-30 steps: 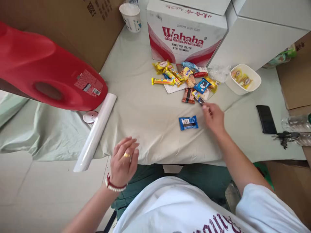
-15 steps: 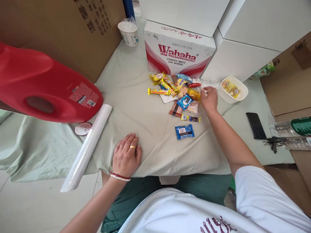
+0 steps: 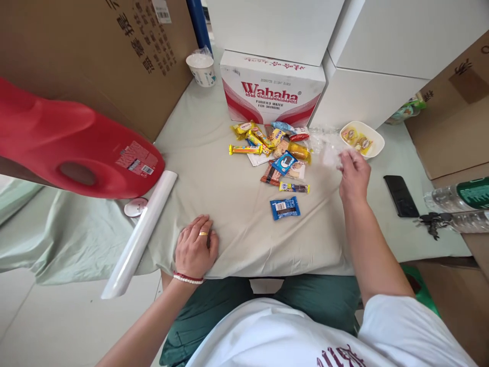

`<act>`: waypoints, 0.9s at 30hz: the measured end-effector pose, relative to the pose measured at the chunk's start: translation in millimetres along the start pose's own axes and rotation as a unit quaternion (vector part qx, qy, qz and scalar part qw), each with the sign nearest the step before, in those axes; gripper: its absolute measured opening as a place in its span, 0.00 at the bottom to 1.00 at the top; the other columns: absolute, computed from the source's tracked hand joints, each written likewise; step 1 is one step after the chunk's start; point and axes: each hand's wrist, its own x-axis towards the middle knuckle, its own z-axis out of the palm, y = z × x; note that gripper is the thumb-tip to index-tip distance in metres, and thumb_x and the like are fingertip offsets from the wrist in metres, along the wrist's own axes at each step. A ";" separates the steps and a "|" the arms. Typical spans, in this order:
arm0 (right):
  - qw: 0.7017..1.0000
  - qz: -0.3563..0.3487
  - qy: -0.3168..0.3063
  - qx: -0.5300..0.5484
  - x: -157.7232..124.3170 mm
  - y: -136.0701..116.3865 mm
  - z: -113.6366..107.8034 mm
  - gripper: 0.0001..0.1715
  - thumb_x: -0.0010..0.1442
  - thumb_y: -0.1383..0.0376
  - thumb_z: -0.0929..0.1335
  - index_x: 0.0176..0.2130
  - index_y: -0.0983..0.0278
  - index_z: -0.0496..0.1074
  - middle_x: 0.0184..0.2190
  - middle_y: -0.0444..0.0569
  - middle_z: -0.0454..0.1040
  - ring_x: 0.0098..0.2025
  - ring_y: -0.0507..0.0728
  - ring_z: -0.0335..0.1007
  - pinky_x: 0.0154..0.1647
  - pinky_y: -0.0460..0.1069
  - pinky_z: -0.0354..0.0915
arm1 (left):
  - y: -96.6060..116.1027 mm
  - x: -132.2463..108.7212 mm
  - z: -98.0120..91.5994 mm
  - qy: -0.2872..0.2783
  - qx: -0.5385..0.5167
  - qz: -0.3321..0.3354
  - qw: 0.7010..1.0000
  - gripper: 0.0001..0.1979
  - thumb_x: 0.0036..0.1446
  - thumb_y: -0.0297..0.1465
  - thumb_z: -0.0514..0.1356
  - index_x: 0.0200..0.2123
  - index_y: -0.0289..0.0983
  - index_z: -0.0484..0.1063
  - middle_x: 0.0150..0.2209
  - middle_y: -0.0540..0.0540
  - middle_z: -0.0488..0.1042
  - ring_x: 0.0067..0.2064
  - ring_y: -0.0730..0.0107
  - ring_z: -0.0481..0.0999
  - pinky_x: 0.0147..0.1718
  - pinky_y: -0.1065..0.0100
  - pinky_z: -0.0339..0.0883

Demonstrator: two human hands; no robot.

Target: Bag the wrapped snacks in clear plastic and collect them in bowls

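My left hand (image 3: 196,245) lies flat on the cloth-covered table near its front edge, with nothing in it. Over to the right, my right hand (image 3: 354,174) is closed in a pinch on a clear plastic wrapper (image 3: 330,154), which is blurred. That hand is just in front of a white bowl (image 3: 378,148) holding yellow-wrapped snacks (image 3: 357,140). To its left is a pile of small packaged snacks, including a yellow stick packet (image 3: 245,149), a blue packet (image 3: 285,162) and a yellow roll (image 3: 299,151). A separate dark blue packet (image 3: 285,208) lies nearer me.
A white Wahaba-style carton printed "Wahaha" (image 3: 271,94) stands behind the snacks. At left are a big red jug (image 3: 87,148) and a white roll (image 3: 141,232). A paper cup (image 3: 201,70) stands at the back. A phone (image 3: 401,196), keys (image 3: 433,221) and plastic bottles (image 3: 471,196) lie right.
My right hand has moved right, away from the snack pile, with the clear plastic wrapper in its fingers. My left hand stays flat on the table; the view has shifted slightly.
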 end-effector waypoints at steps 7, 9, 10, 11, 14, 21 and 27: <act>0.898 0.303 -0.077 0.309 -149.7 -39.4 4.8 0.25 0.49 0.45 0.80 0.37 0.58 0.77 0.29 0.44 0.75 0.25 0.53 0.65 0.21 0.48 0.61 | 53.2 8.5 -10.7 0.020 -0.285 -0.131 0.949 0.14 0.67 0.41 0.59 0.49 0.39 0.73 0.52 0.38 0.74 0.57 0.55 0.75 0.59 0.49 0.70; 0.871 0.344 -0.114 0.331 -178.5 -48.6 15.9 0.27 0.47 0.44 0.81 0.36 0.59 0.78 0.27 0.43 0.74 0.23 0.52 0.63 0.18 0.47 0.60 | 85.6 14.1 -11.2 -0.084 -0.492 -0.186 0.846 0.23 0.68 0.47 0.59 0.59 0.42 0.67 0.60 0.37 0.69 0.58 0.55 0.76 0.53 0.53 0.75; 0.863 0.354 -0.129 0.337 -189.3 -52.9 21.4 0.27 0.46 0.43 0.81 0.35 0.59 0.78 0.26 0.43 0.73 0.23 0.52 0.63 0.18 0.47 0.60 | 100.9 17.0 -9.9 -0.130 -0.571 -0.215 0.781 0.28 0.66 0.51 0.60 0.63 0.45 0.63 0.64 0.37 0.65 0.60 0.54 0.75 0.51 0.53 0.76; 0.858 0.359 -0.141 0.340 -197.8 -56.8 26.4 0.27 0.46 0.43 0.81 0.34 0.59 0.78 0.25 0.43 0.72 0.23 0.52 0.63 0.18 0.47 0.61 | 114.2 19.7 -7.6 -0.170 -0.625 -0.235 0.725 0.34 0.63 0.53 0.63 0.66 0.47 0.60 0.67 0.36 0.62 0.61 0.52 0.74 0.50 0.53 0.77; 0.866 0.341 -0.171 0.322 -210.5 -64.6 34.5 0.23 0.49 0.43 0.80 0.32 0.58 0.79 0.26 0.43 0.72 0.24 0.53 0.64 0.20 0.48 0.62 | 137.6 24.8 1.5 -0.240 -0.679 -0.267 0.640 0.52 0.47 0.46 0.77 0.70 0.48 0.58 0.67 0.35 0.64 0.57 0.54 0.76 0.49 0.58 0.76; 0.908 0.259 -0.122 0.306 -201.8 -63.8 12.3 0.19 0.48 0.48 0.82 0.34 0.56 0.83 0.44 0.46 0.81 0.42 0.57 0.75 0.45 0.53 0.74 | 125.8 26.8 -2.9 -0.204 -0.654 -0.361 0.633 0.28 0.39 0.44 0.80 0.38 0.36 0.77 0.30 0.53 0.74 0.29 0.79 0.70 0.25 0.76 0.63; 0.881 0.319 -0.139 0.320 -195.2 -68.0 8.6 0.23 0.47 0.50 0.81 0.37 0.60 0.79 0.26 0.42 0.76 0.18 0.46 0.57 0.17 0.43 0.53 | 104.6 25.1 -13.9 -0.228 -0.611 -0.379 0.657 0.27 0.42 0.52 0.78 0.33 0.36 0.77 0.24 0.55 0.68 0.24 0.81 0.62 0.22 0.75 0.55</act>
